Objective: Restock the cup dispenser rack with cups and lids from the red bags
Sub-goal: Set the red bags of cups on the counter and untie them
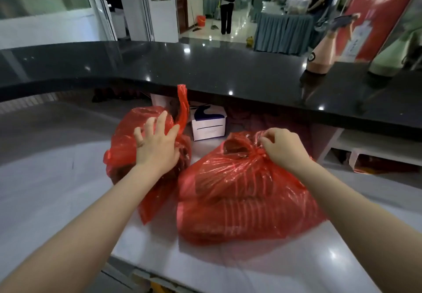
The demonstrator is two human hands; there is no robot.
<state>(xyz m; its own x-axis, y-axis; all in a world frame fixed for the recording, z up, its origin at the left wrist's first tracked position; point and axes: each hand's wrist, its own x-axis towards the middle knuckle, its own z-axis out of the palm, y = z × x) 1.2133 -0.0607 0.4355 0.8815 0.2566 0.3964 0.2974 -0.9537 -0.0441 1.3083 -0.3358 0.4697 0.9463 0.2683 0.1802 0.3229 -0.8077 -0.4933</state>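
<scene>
Two red plastic bags sit side by side on a pale worktop, seen from above by the person working. The larger bag is the landmark here: it lies in the middle, knotted at the top, with ribbed stacks showing faintly through the plastic; whether they are cups or lids cannot be told. The right hand pinches the knot at the top of this bag, fingers curled round the gathered plastic. Just left of the larger bag, and touching it, is the smaller bag, with one loose handle standing upright. The left hand rests on top of the smaller bag with fingers spread wide and relaxed, pressing lightly on the plastic. Behind the larger bag, a small white box stands under a glossy black counter ledge that runs across the view. Far behind the larger bag, people stand in a hall.
</scene>
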